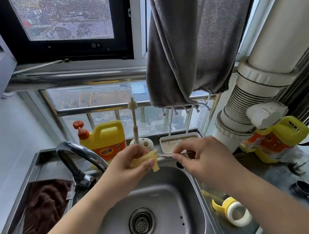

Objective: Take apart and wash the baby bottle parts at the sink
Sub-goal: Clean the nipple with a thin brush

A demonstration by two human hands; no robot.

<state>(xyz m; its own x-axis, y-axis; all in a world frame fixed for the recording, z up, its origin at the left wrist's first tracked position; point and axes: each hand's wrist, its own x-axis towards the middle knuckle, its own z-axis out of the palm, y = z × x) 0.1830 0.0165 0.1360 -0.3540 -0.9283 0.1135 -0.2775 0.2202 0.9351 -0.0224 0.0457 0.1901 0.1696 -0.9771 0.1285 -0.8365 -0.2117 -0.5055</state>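
- Here, above the steel sink (pixel 176 194), the left hand (pixel 130 166) holds a yellowish silicone bottle part (pixel 148 160), fingers curled around it.
- The right hand (pixel 201 157) pinches a thin straw (pixel 167 154), its fingers pressed together on it, its tip meeting the part.
- A bottle collar (pixel 232 211) lies on the tabletop to the right.

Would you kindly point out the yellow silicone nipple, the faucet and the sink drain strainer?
yellow silicone nipple (pixel 148 160), head view, on its flared side wall.
faucet (pixel 81 154), head view, on the curved spout.
sink drain strainer (pixel 142 223), head view, on its perforated centre.
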